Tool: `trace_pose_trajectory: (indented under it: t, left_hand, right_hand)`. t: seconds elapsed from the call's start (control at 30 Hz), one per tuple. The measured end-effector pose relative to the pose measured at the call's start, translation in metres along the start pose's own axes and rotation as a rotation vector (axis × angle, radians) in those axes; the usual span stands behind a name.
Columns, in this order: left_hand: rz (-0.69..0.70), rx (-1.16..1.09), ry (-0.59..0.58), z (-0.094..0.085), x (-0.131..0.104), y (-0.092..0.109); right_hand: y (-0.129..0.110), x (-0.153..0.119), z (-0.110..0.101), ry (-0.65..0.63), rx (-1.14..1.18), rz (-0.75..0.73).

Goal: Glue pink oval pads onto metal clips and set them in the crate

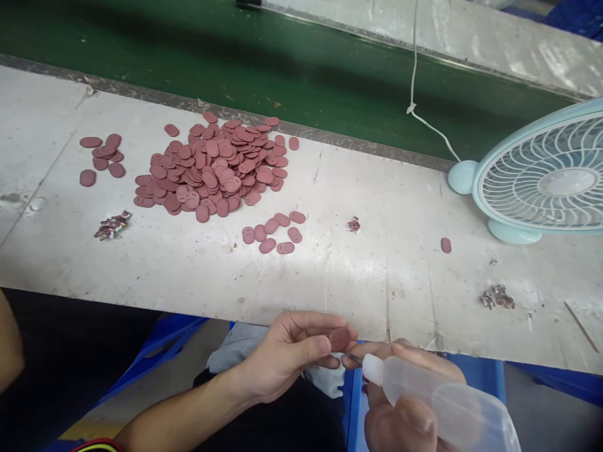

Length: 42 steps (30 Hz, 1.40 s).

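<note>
Near the table's front edge, my left hand (287, 351) pinches a dark red oval piece (340, 339) between thumb and fingers. My right hand (400, 402) is wrapped round a translucent squeeze bottle (438, 395). The bottle's white cap and thin dark tip point left, close beside the held piece; whether they touch is unclear. Beyond my hands lies a small group of similar oval pieces (267, 245), some with small holes. Behind that group is a large heap of them (211, 169).
A light blue fan (556, 176) stands at the right, its white cord (440, 135) crossing the green belt (306, 75). Small clumps of shiny bits lie at left (113, 226), centre (354, 224) and right (498, 297). More ovals (87, 177) are at left. Someone's arm (8, 345) shows at the left edge.
</note>
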<state>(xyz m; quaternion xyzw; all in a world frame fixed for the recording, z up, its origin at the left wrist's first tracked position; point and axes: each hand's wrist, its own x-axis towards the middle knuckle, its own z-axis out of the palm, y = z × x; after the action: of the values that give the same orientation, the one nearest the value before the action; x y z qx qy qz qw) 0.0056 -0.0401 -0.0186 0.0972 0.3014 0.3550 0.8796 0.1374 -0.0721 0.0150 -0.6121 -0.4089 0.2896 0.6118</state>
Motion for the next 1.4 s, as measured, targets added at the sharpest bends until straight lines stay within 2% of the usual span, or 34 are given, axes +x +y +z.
trace_pose_trajectory:
  t: [0.1,0.2,0.3,0.4,0.43,0.47,0.5,0.6,0.63,0.67,0.7,0.8,0.83,0.87,0.97,1.07,1.17,1.3,1.4]
  left_hand:
    - [0.007,0.006,-0.005,0.001,-0.001,0.0]
    - [0.018,0.009,-0.019,0.001,-0.001,0.002]
    - [0.03,-0.003,-0.025,0.001,-0.001,0.005]
    - [0.04,-0.011,-0.014,-0.001,-0.002,0.008]
    - [0.04,-0.011,-0.009,-0.003,-0.003,0.009]
    - [0.041,-0.011,0.0,-0.004,-0.004,0.01]
    - [0.042,-0.011,0.012,-0.006,-0.005,0.011]
    - [0.058,-0.022,0.057,-0.01,-0.008,0.013]
    - [0.066,-0.027,0.068,-0.012,-0.008,0.014]
    - [0.073,-0.033,0.079,-0.013,-0.009,0.016]
    - [0.079,-0.036,0.088,-0.014,-0.01,0.017]
    - [0.091,-0.033,0.119,-0.015,-0.012,0.02]
    - [0.095,-0.031,0.128,-0.014,-0.012,0.021]
    - [0.097,-0.029,0.133,-0.014,-0.013,0.021]
    - [0.098,-0.024,0.141,-0.012,-0.014,0.022]
    - [0.105,-0.023,0.142,-0.011,-0.017,0.021]
    - [0.126,-0.025,0.145,-0.013,-0.019,0.021]
    - [0.164,-0.012,0.156,-0.019,-0.02,0.02]
    - [0.199,0.026,0.146,-0.022,-0.018,0.019]
  right_hand:
    - [-0.002,0.0,-0.003,0.017,-0.013,-0.014]
    - [-0.006,0.011,-0.012,-0.041,0.176,0.14]
    - [0.002,0.04,-0.032,-0.176,0.638,0.444]
    - [0.033,0.084,-0.056,-0.219,1.327,0.775]
    - [0.045,0.099,-0.063,-0.297,1.524,0.876]
    - [0.057,0.112,-0.069,-0.384,1.629,0.967]
    - [0.067,0.122,-0.074,-0.433,1.669,0.991]
    - [0.078,0.129,-0.077,-0.483,1.657,0.951]
    - [0.075,0.123,-0.073,-0.476,1.637,0.894]
    - [0.069,0.115,-0.068,-0.461,1.497,0.786]
    - [0.063,0.107,-0.06,-0.443,1.246,0.639]
    - [0.043,0.094,-0.028,-0.366,0.25,0.194]
    - [0.039,0.098,-0.016,-0.351,-0.01,0.112]
    - [0.038,0.105,-0.003,-0.345,-0.17,0.075]
    - [0.044,0.139,0.031,-0.312,-0.491,-0.018]
    - [0.055,0.166,0.051,-0.314,-0.649,-0.054]
    - [0.055,0.169,0.05,-0.362,-0.695,-0.063]
    - [0.031,0.135,0.024,-0.447,-0.602,-0.013]
    - [0.01,0.093,0.003,-0.564,-0.308,0.153]
